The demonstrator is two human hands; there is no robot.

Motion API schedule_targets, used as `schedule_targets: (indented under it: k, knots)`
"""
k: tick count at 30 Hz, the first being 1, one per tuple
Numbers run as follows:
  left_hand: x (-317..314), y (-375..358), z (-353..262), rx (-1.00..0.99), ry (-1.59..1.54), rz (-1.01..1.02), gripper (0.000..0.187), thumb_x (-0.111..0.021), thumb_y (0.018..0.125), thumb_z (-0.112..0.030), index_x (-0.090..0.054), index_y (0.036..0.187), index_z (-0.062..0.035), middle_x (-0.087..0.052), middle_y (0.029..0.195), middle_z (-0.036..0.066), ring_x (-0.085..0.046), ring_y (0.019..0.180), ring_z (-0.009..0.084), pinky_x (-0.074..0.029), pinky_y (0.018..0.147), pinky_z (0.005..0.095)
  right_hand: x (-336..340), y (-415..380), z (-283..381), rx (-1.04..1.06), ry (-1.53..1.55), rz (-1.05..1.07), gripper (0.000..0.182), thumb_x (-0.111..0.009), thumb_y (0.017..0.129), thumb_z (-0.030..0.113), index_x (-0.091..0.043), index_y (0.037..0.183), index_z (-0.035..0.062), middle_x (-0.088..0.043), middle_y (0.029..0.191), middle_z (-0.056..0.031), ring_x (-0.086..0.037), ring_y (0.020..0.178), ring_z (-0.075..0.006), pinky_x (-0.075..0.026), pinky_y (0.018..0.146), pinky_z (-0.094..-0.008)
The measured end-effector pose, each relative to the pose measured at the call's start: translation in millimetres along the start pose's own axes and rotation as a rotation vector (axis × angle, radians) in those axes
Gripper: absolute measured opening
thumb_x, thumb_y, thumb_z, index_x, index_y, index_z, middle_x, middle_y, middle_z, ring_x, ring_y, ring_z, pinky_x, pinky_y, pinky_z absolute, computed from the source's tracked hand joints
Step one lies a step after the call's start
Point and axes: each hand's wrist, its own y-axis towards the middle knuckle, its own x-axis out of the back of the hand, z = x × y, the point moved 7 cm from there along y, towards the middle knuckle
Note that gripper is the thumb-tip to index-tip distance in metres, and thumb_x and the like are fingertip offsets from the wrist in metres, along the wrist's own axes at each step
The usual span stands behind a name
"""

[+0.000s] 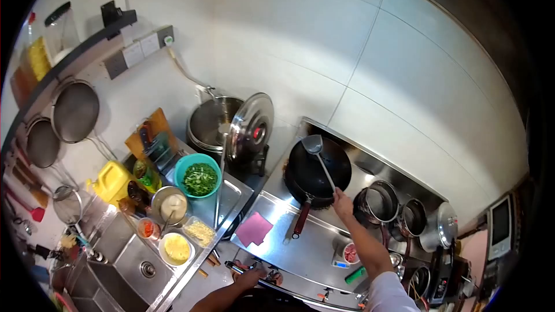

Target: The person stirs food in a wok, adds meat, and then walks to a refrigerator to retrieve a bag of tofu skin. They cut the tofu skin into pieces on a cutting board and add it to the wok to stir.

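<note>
My right hand (342,202) is closed round the handle end of a long metal wok spatula (325,167). Its wide blade rests against the far inner side of a black wok (309,176) on the stove. The wok's reddish-brown handle (302,218) points toward me, with no hand on it. Low in the view, my left hand (250,278) is curled at the front edge of the stove, by a dark, shiny bar-like thing (236,267); what its fingers hold is hard to make out.
Left of the stove stand a teal bowl of chopped greens (200,195), a bowl of yellow food (176,248) and a sink (124,266). A pink cloth (254,230) lies on the steel top. Saucepans (381,200) and a small bowl of meat on a scale (350,252) are at right.
</note>
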Motion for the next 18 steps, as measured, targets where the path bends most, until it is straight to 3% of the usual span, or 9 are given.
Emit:
schedule_targets:
  k: [2, 3, 5, 6, 7, 10, 13, 15, 18]
  knots:
    - [46.6, -29.7, 22.9, 0.048, -0.068, -0.102, 0.037, -0.051, 0.086, -0.016, -0.052, 0.123, -0.0108, -0.061, 0.109, 0.02, -0.061, 0.102, 0.0336, -0.048, 0.084, 0.0444, 1.9, 7.4, 44.9, 0.092, 0.013, -0.039, 0.034, -0.051, 0.093, 0.032, -0.059, 0.122, 0.0163, -0.065, 0.095, -0.0227, -0.062, 0.088, -0.0422, -0.05, 0.078, -0.0491]
    - [-3.3, -13.9, -57.6, 0.022, -0.149, -0.119, 0.037, -0.051, 0.086, -0.016, -0.052, 0.123, -0.0108, -0.061, 0.109, 0.02, -0.061, 0.102, 0.0336, -0.048, 0.084, 0.0444, 83.7, 1.3, 7.6, 0.166, -0.025, -0.081, 0.033, -0.051, 0.093, 0.03, -0.06, 0.12, 0.0141, -0.065, 0.094, -0.0234, -0.062, 0.088, -0.0432, -0.05, 0.078, -0.048]
    - [27.3, -48.5, -24.6, 0.276, -0.216, -0.377, 0.036, -0.049, 0.086, -0.015, -0.053, 0.122, -0.0126, -0.062, 0.105, 0.019, -0.062, 0.097, 0.0342, -0.048, 0.081, 0.0434, 102.0, -10.6, 57.0, 0.265, 0.03, -0.05, 0.033, -0.053, 0.092, 0.028, -0.061, 0.119, 0.0122, -0.065, 0.094, -0.0238, -0.062, 0.089, -0.0431, -0.05, 0.078, -0.0475]
    - [29.9, -65.9, -11.2, 0.352, -0.272, -0.371, 0.038, -0.049, 0.085, -0.015, -0.052, 0.123, -0.0142, -0.063, 0.1, 0.018, -0.063, 0.096, 0.0345, -0.049, 0.081, 0.043, 113.3, -25.1, 82.0, 0.316, 0.044, -0.026, 0.032, -0.054, 0.092, 0.027, -0.061, 0.12, 0.012, -0.064, 0.094, -0.024, -0.061, 0.089, -0.043, -0.05, 0.078, -0.0473]
    - [29.1, -73.1, -7.3, 0.323, -0.422, -0.4, 0.038, -0.051, 0.084, -0.02, -0.054, 0.122, -0.0139, -0.065, 0.1, 0.017, -0.063, 0.097, 0.0332, -0.049, 0.082, 0.0429, 126.4, -37.9, 102.3, 0.374, 0.045, -0.002, 0.032, -0.054, 0.092, 0.026, -0.061, 0.12, 0.0117, -0.064, 0.094, -0.0241, -0.061, 0.089, -0.0429, -0.05, 0.078, -0.047]
    - [39.1, -99.7, 1.0, 0.431, -0.353, -0.559, 0.031, -0.05, 0.087, -0.026, -0.058, 0.115, -0.0145, -0.065, 0.103, 0.018, -0.062, 0.095, 0.0379, -0.049, 0.082, 0.0477, 139.8, -81.5, 162.7, 0.549, 0.079, 0.118, 0.031, -0.055, 0.09, 0.019, -0.061, 0.118, 0.0059, -0.063, 0.09, -0.0255, -0.062, 0.083, -0.0421, -0.05, 0.071, -0.0448]
    - [34.3, -121.4, 10.9, 0.538, -0.41, -0.551, 0.031, -0.048, 0.09, -0.031, -0.059, 0.111, -0.0111, -0.066, 0.1, 0.018, -0.062, 0.097, 0.0374, -0.048, 0.084, 0.0477, 126.0, -144.0, 220.1, 0.833, 0.239, 0.19, 0.029, -0.056, 0.09, 0.016, -0.062, 0.116, 0.0039, -0.063, 0.084, -0.0254, -0.065, 0.077, -0.0384, -0.05, 0.067, -0.0406]
    - [32.1, -126.5, 16.5, 0.552, -0.417, -0.559, 0.031, -0.049, 0.09, -0.03, -0.059, 0.111, -0.0105, -0.066, 0.099, 0.018, -0.062, 0.097, 0.0371, -0.048, 0.085, 0.0472, 92.8, -180.9, 247.4, 0.762, 0.213, 0.403, 0.029, -0.056, 0.089, 0.016, -0.063, 0.115, 0.0033, -0.063, 0.08, -0.0253, -0.065, 0.071, -0.0365, -0.05, 0.065, -0.0392]
    - [37.9, -125.0, 26.2, 0.53, -0.41, -0.516, 0.031, -0.049, 0.088, -0.026, -0.059, 0.113, -0.0102, -0.066, 0.099, 0.018, -0.062, 0.098, 0.0363, -0.048, 0.087, 0.0466, 47.0, -250.5, 304.4, 0.978, 0.281, 0.437, 0.037, -0.061, 0.084, 0.017, -0.061, 0.121, 0.0145, -0.066, 0.075, -0.0155, -0.064, 0.07, -0.035, -0.05, 0.063, -0.0424]
